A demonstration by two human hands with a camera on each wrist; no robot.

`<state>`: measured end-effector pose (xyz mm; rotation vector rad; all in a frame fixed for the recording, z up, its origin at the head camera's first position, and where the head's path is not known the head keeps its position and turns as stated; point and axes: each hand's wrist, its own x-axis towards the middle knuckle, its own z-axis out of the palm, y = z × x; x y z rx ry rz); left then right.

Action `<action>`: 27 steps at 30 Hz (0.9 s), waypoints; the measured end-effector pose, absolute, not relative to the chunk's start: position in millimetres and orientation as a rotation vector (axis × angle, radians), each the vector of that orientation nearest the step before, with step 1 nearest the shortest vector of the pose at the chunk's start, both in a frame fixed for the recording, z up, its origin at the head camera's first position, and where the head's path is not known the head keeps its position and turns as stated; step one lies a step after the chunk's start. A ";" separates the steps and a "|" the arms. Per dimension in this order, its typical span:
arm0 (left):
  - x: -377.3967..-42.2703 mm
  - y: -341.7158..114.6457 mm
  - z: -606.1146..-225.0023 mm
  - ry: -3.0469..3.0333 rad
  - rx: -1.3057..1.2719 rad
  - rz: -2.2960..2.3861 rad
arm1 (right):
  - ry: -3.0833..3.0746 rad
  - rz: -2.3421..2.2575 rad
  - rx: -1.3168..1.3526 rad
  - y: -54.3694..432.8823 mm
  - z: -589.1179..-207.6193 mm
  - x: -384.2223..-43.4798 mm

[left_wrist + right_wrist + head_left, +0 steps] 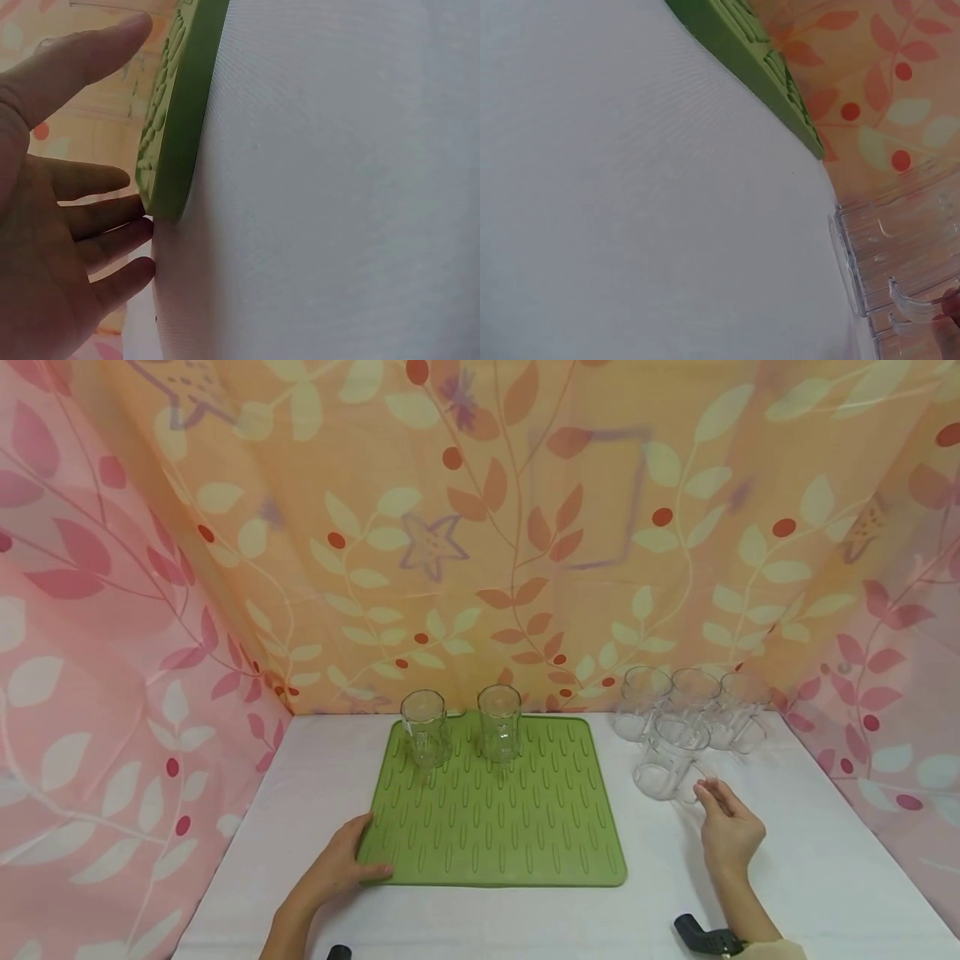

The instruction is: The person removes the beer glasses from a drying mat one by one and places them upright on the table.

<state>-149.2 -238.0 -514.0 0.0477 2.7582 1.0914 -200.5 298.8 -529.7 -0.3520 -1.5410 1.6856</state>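
Note:
My left hand (333, 864) rests at the near left corner of a green ridged drying mat (487, 814). In the left wrist view its fingers are extended by the side of the mat (184, 127), and the thumb reaches over the top. To the right of the mat, my right hand (731, 831) pinches the handle of a clear glass mug (660, 772). That mug stands on the white cloth, in front of several others. The right wrist view shows fingertips (951, 330) at the handle of the mug (862, 255).
Two clear glasses, one left (426, 731) and one right (500, 727), stand along the mat's far edge. Several glass mugs (647, 697) cluster at the back right of the white cloth (540, 918). Patterned curtains (480, 527) close off the back and sides.

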 end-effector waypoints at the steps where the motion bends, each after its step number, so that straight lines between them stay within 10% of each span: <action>1: -149.1 -238.2 -514.4 2.765 0.050 1.077 | -1.542 1.689 -0.349 298.4 -529.9 -200.1; 27: -149.8 -241.1 -516.3 2.758 0.088 0.962 | -1.822 1.464 -0.402 296.2 -531.9 -187.7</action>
